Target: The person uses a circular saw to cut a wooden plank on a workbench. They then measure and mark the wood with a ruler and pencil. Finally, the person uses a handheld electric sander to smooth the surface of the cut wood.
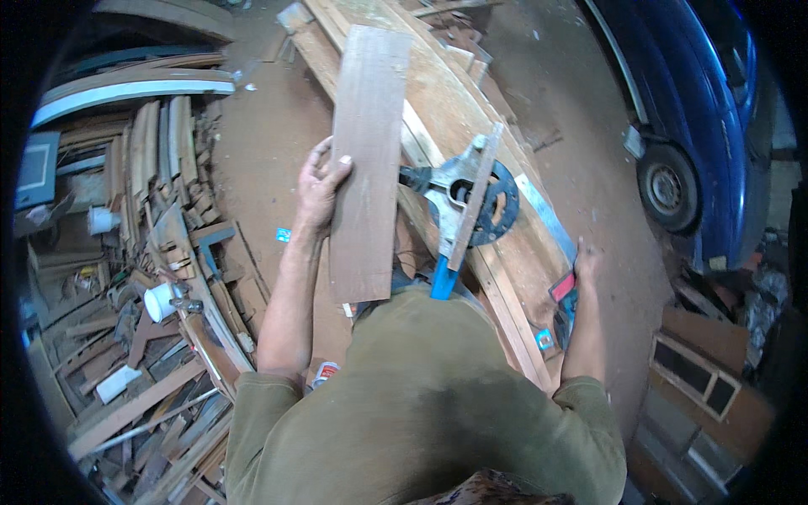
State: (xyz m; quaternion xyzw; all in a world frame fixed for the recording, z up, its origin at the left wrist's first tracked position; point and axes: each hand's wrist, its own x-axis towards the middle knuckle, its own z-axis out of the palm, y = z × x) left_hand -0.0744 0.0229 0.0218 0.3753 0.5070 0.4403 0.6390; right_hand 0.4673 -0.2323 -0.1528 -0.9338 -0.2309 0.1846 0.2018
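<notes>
My left hand (324,189) grips the left edge of a wide wooden board (366,168), thumb on its face. Beside the board is a metal tool with a black slotted disc (497,215), a blue handle (442,278) and a narrow wooden strip (470,206) across it, above a long timber workbench (454,84). My right hand (587,261) is at the bench's right edge, fingers curled by a shiny metal strip (543,210) and a red object (562,286); what it holds is unclear.
Heaped wood scraps and offcuts (151,379) fill the left, with white containers (160,301) among them. A blue vehicle (720,101) with its wheel (669,185) stands at right, above framed panels (699,379). Bare floor (261,151) shows left of the bench.
</notes>
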